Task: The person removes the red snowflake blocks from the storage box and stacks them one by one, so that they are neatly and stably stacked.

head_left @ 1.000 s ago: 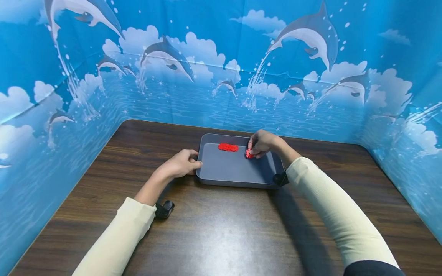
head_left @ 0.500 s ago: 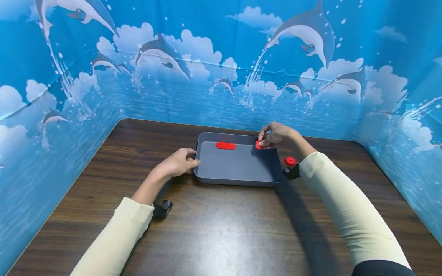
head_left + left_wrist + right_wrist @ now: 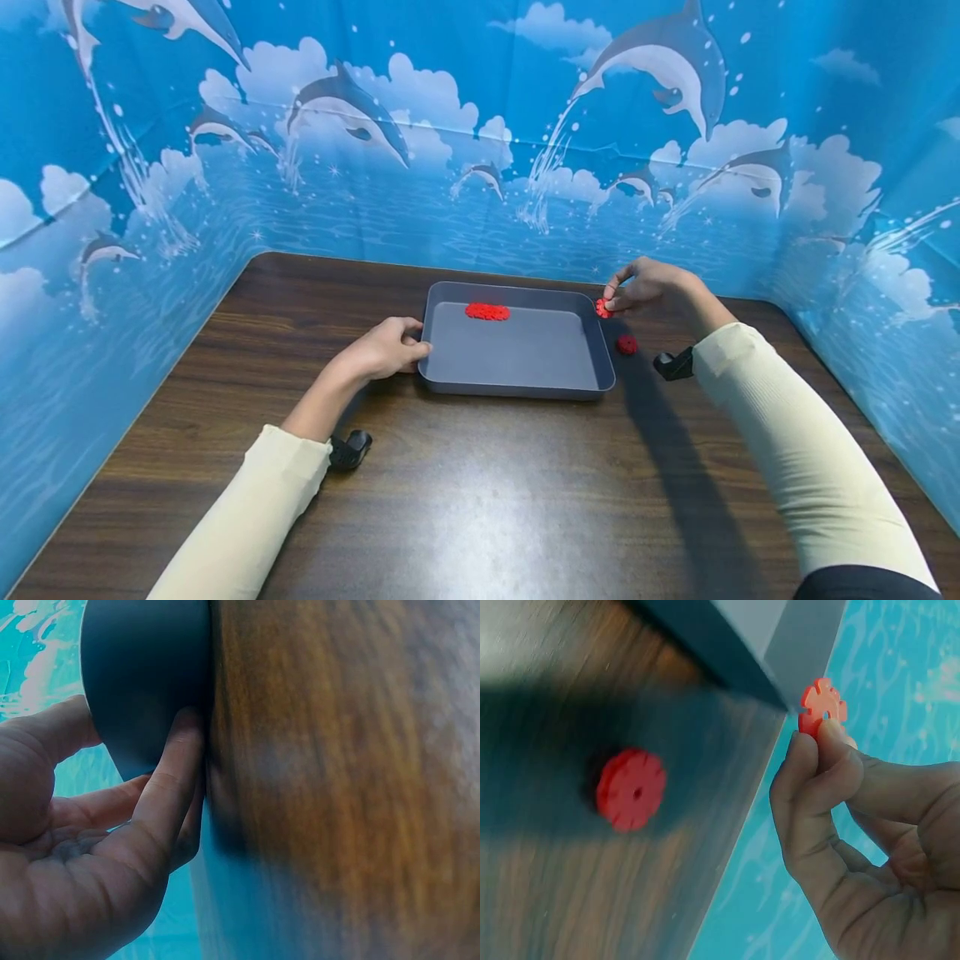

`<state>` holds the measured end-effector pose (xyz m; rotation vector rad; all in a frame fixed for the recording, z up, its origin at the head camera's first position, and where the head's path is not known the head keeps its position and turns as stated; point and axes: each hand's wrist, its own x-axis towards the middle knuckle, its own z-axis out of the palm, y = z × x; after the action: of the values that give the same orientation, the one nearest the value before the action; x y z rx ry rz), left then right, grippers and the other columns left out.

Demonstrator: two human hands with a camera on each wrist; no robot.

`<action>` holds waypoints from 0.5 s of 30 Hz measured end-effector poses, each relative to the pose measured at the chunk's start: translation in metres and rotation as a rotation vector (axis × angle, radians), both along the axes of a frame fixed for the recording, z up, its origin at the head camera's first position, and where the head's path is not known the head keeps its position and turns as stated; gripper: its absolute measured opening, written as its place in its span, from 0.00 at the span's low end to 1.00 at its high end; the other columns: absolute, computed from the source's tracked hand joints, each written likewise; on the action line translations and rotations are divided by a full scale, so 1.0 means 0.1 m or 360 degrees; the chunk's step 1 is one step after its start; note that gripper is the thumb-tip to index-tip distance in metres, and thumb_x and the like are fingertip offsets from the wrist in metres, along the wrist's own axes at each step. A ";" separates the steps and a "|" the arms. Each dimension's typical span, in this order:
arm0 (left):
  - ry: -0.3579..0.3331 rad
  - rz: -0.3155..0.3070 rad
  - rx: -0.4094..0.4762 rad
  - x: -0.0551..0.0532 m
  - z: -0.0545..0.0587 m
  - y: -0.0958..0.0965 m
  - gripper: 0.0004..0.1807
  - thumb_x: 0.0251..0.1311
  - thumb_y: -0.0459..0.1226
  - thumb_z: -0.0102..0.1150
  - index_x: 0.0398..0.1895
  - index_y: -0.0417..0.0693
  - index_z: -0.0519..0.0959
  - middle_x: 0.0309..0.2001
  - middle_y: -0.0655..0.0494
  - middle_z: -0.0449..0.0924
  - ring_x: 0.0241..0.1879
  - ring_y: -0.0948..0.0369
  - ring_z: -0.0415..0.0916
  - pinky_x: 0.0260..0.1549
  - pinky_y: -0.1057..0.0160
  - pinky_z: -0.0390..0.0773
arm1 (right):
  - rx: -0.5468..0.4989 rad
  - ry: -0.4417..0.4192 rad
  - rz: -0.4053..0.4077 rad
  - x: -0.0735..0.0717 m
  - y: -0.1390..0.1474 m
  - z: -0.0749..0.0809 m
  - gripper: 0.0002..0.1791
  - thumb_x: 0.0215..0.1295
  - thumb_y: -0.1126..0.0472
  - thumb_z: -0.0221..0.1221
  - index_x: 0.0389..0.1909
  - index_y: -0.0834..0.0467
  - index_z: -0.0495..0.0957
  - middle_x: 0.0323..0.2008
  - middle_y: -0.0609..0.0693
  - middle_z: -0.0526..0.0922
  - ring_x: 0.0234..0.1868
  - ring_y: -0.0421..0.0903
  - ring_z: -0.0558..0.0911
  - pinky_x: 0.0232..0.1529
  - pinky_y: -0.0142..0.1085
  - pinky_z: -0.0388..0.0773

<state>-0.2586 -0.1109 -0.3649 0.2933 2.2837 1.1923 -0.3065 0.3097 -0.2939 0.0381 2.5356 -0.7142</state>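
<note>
A grey rectangular tray (image 3: 517, 350) lies on the table. My left hand (image 3: 386, 346) grips its left side; in the left wrist view the thumb is at the rim and the fingers (image 3: 169, 772) lie against the outer wall. A row of red notched discs (image 3: 487, 312) lies at the tray's back left. My right hand (image 3: 648, 285) pinches one red notched disc (image 3: 823, 705) between thumb and fingers, held up by the tray's back right corner. On the table right of the tray sits a small stack of red notched discs (image 3: 634, 789), below that hand.
The brown wooden table (image 3: 465, 492) extends around the tray. A blue curtain with dolphins (image 3: 442, 167) hangs behind it and along both sides. Black wrist cameras (image 3: 351, 450) sit on both wrists.
My right hand has moved right and back, from over the tray to beyond its right side, carrying the red disc. The stack on the table has come into sight. My left hand keeps its hold.
</note>
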 end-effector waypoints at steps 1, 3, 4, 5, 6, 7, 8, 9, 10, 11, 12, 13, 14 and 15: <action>0.0000 0.0003 -0.0002 0.00 0.00 0.00 0.37 0.82 0.37 0.51 0.85 0.30 0.50 0.41 0.46 0.81 0.51 0.51 0.85 0.50 0.58 0.86 | 0.0010 0.0004 0.0002 0.01 0.05 -0.01 0.11 0.78 0.59 0.65 0.50 0.64 0.84 0.35 0.49 0.88 0.33 0.43 0.80 0.38 0.39 0.78; -0.0002 0.0008 -0.0005 -0.01 -0.01 0.00 0.37 0.82 0.37 0.50 0.85 0.30 0.50 0.38 0.48 0.79 0.48 0.53 0.84 0.46 0.61 0.83 | -0.0002 -0.0013 0.0002 0.02 0.13 -0.02 0.11 0.78 0.60 0.65 0.50 0.65 0.83 0.35 0.49 0.88 0.34 0.43 0.81 0.38 0.38 0.79; -0.0004 0.0011 -0.0007 -0.01 -0.01 0.00 0.37 0.82 0.37 0.50 0.85 0.31 0.50 0.38 0.49 0.79 0.47 0.54 0.84 0.44 0.62 0.82 | -0.0020 -0.0034 0.0000 0.03 0.16 -0.03 0.11 0.78 0.61 0.64 0.50 0.66 0.83 0.35 0.49 0.88 0.35 0.43 0.82 0.39 0.38 0.80; -0.0001 0.0010 -0.0007 -0.01 -0.02 0.00 0.37 0.82 0.37 0.50 0.85 0.30 0.50 0.39 0.49 0.79 0.47 0.55 0.84 0.45 0.62 0.83 | -0.0057 -0.0063 -0.0020 0.05 0.20 -0.05 0.10 0.78 0.63 0.63 0.50 0.67 0.82 0.36 0.50 0.88 0.36 0.43 0.84 0.40 0.37 0.83; -0.0003 0.0013 -0.0008 -0.01 -0.02 0.01 0.37 0.82 0.37 0.50 0.85 0.31 0.50 0.40 0.49 0.79 0.47 0.55 0.84 0.45 0.62 0.83 | -0.0102 -0.0101 -0.0046 0.06 0.22 -0.06 0.09 0.79 0.65 0.62 0.50 0.69 0.81 0.37 0.51 0.88 0.37 0.43 0.85 0.42 0.37 0.86; -0.0005 0.0018 -0.0007 -0.02 -0.03 0.01 0.37 0.82 0.37 0.51 0.85 0.31 0.51 0.40 0.48 0.79 0.47 0.55 0.84 0.46 0.62 0.83 | -0.0134 -0.0133 -0.0063 0.07 0.25 -0.08 0.08 0.79 0.67 0.61 0.50 0.70 0.80 0.38 0.51 0.88 0.37 0.43 0.85 0.42 0.36 0.87; -0.0005 0.0017 -0.0003 -0.02 -0.03 0.01 0.37 0.82 0.37 0.51 0.85 0.31 0.51 0.41 0.48 0.79 0.48 0.55 0.84 0.48 0.61 0.85 | -0.0158 -0.0166 -0.0077 0.08 0.27 -0.09 0.08 0.79 0.68 0.61 0.50 0.70 0.79 0.38 0.51 0.87 0.38 0.42 0.85 0.43 0.36 0.88; -0.0008 0.0017 0.0002 -0.02 -0.03 0.01 0.37 0.83 0.37 0.50 0.85 0.31 0.51 0.42 0.48 0.79 0.47 0.55 0.83 0.49 0.60 0.85 | -0.0182 -0.0196 -0.0091 0.09 0.30 -0.11 0.07 0.79 0.70 0.60 0.50 0.71 0.79 0.39 0.52 0.87 0.38 0.42 0.86 0.44 0.36 0.89; -0.0006 0.0016 0.0005 -0.02 -0.03 0.02 0.37 0.83 0.37 0.50 0.85 0.31 0.51 0.42 0.47 0.79 0.47 0.55 0.83 0.51 0.59 0.86 | -0.0191 -0.0214 -0.0101 0.09 0.32 -0.13 0.07 0.78 0.71 0.59 0.50 0.72 0.78 0.39 0.52 0.86 0.38 0.42 0.86 0.44 0.36 0.90; -0.0004 0.0016 0.0005 -0.02 -0.04 0.02 0.37 0.83 0.37 0.50 0.85 0.31 0.51 0.42 0.48 0.79 0.47 0.55 0.83 0.52 0.59 0.86 | -0.0203 -0.0230 -0.0112 0.10 0.34 -0.15 0.06 0.78 0.72 0.59 0.49 0.72 0.78 0.39 0.52 0.86 0.37 0.41 0.86 0.44 0.36 0.91; -0.0004 0.0021 0.0003 -0.02 -0.03 0.02 0.37 0.83 0.38 0.51 0.85 0.31 0.51 0.42 0.48 0.79 0.47 0.56 0.83 0.52 0.59 0.86 | -0.0209 -0.0243 -0.0121 0.10 0.35 -0.17 0.06 0.78 0.72 0.59 0.49 0.72 0.78 0.38 0.52 0.86 0.37 0.41 0.86 0.44 0.37 0.91; -0.0002 0.0023 0.0000 -0.02 -0.03 0.02 0.37 0.82 0.38 0.51 0.85 0.31 0.51 0.42 0.48 0.79 0.46 0.56 0.82 0.51 0.59 0.86 | -0.0213 -0.0249 -0.0125 0.11 0.37 -0.19 0.06 0.78 0.72 0.60 0.49 0.73 0.78 0.38 0.53 0.85 0.36 0.42 0.86 0.44 0.37 0.91; -0.0002 0.0024 -0.0002 -0.02 -0.03 0.02 0.37 0.82 0.37 0.51 0.85 0.31 0.51 0.41 0.48 0.78 0.44 0.57 0.81 0.50 0.59 0.85 | -0.0213 -0.0255 -0.0130 0.11 0.38 -0.21 0.06 0.77 0.72 0.60 0.48 0.72 0.79 0.39 0.53 0.85 0.36 0.41 0.86 0.44 0.37 0.91; -0.0001 0.0026 -0.0006 -0.02 -0.03 0.02 0.37 0.82 0.37 0.51 0.85 0.30 0.51 0.40 0.49 0.78 0.44 0.57 0.80 0.50 0.59 0.86 | -0.0216 -0.0255 -0.0145 0.12 0.39 -0.23 0.05 0.77 0.72 0.60 0.47 0.72 0.79 0.39 0.54 0.85 0.36 0.42 0.86 0.45 0.38 0.91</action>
<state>-0.2604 -0.1085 -0.3684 0.2736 2.2917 1.1958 -0.2947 0.3487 -0.3169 0.1585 2.3399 -0.8813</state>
